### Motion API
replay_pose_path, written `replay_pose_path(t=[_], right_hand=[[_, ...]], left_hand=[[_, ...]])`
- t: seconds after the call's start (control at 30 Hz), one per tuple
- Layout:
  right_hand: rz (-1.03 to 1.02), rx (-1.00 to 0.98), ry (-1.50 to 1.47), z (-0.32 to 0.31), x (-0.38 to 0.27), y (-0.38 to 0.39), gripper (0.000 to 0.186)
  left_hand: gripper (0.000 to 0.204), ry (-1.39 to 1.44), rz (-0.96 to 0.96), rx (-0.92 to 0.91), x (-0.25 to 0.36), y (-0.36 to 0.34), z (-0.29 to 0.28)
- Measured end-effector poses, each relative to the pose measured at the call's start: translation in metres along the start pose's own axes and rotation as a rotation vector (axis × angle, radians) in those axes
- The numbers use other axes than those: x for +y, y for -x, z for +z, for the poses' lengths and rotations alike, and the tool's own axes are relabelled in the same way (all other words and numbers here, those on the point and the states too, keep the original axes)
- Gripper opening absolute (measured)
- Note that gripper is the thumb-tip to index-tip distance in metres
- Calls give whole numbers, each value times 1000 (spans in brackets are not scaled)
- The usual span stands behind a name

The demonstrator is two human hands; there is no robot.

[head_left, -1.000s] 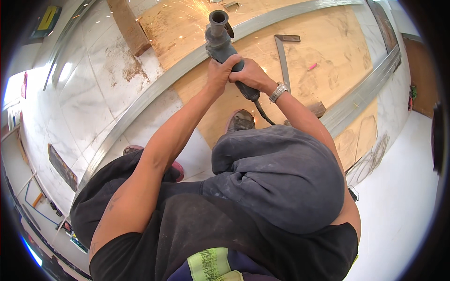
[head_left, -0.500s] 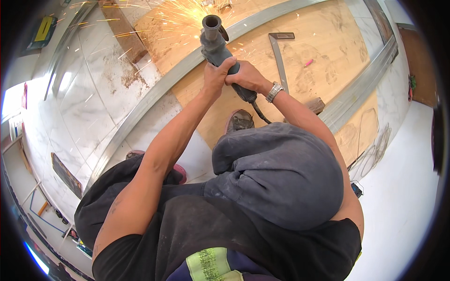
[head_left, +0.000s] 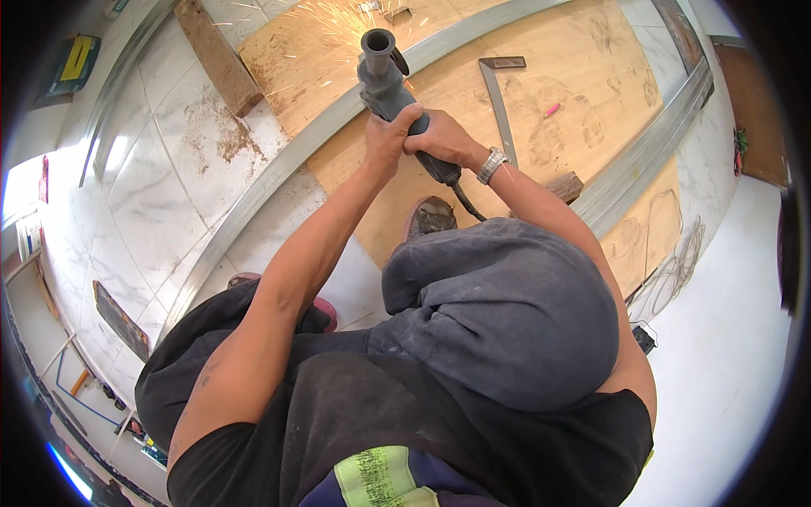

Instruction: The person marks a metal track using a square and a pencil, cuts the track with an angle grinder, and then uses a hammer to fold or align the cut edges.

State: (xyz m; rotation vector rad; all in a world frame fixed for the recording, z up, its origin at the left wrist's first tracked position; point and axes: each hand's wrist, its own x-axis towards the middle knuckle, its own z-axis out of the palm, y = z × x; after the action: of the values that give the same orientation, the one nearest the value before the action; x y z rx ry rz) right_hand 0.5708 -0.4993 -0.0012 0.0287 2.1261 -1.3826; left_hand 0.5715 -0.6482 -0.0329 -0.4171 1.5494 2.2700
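Hands: my left hand [head_left: 386, 144] and right hand [head_left: 448, 139], together, wrapped around the grinder [head_left: 390, 95].
Grinder: over the metal rail [head_left: 312, 142].
Sparks [head_left: 342, 29]: suggest I am cutting; next move calls for steady guidance.

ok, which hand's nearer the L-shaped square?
Right. The right hand, closed on the grinder, is just left of the L-shaped square, apart from it; the left hand, on the same tool, is farther left.

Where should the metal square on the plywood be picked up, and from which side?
Probably by the short dark stock at its far end, approached from the right: that stock points rightward, away from the grinder, while the thin blade runs back toward the watch.
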Motion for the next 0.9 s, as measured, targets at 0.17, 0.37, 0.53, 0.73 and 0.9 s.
replay_pose_path(t=[0.17,0.37,0.53,0.73,0.9], right_hand=[[34,4,17,0,0,2,37],[28,28,86,-1,-2,7,36],[38,-2,48,-3,-3,10,34],[46,-13,-10,-1,-5,11,34],[41,14,18,-6,-15,22,36]], left_hand=[[31,-14,88,12,-2,3,4],[32,-18,86,-5,-2,7,5],[32,8,37,11,-1,10,8],[29,-1,23,36,0,10,6],[37,-35,5,-53,-6,13,6]])
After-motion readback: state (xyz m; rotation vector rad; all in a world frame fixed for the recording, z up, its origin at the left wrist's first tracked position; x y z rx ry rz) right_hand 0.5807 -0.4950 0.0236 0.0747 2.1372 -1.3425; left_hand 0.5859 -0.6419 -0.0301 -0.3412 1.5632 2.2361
